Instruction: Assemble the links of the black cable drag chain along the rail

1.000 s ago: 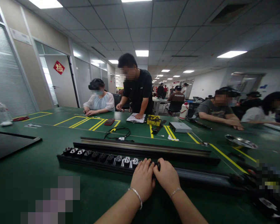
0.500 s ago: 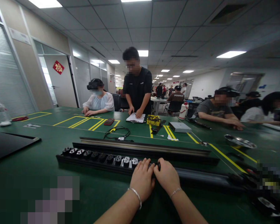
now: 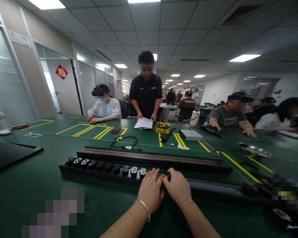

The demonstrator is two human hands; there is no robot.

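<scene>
A long black power strip housing (image 3: 99,175) lies across the green table in front of me, with a row of black and white socket modules (image 3: 117,168) set along its left part. My left hand (image 3: 150,191) rests over the strip near its middle, fingers bent across the top and thumb on the near side. Close beside it, my right hand (image 3: 178,188) is closed, thumb and index finger around a small black piece (image 3: 169,177) at the strip. My hands hide what lies beneath them. To their right, the strip continues as a smooth black length (image 3: 213,187).
Behind the strip lies a long black channel (image 3: 154,159). Farther off are a black cable (image 3: 124,142), a yellow box (image 3: 163,127), a grey box (image 3: 190,135) and a metal bowl (image 3: 254,149). A dark panel (image 3: 12,153) is at left. Co-workers sit and stand around the table.
My hands stay in place on the strip. Across the table, the standing person straightens, hands now at the paper's sides. The seated person at right has spread their hands apart.
</scene>
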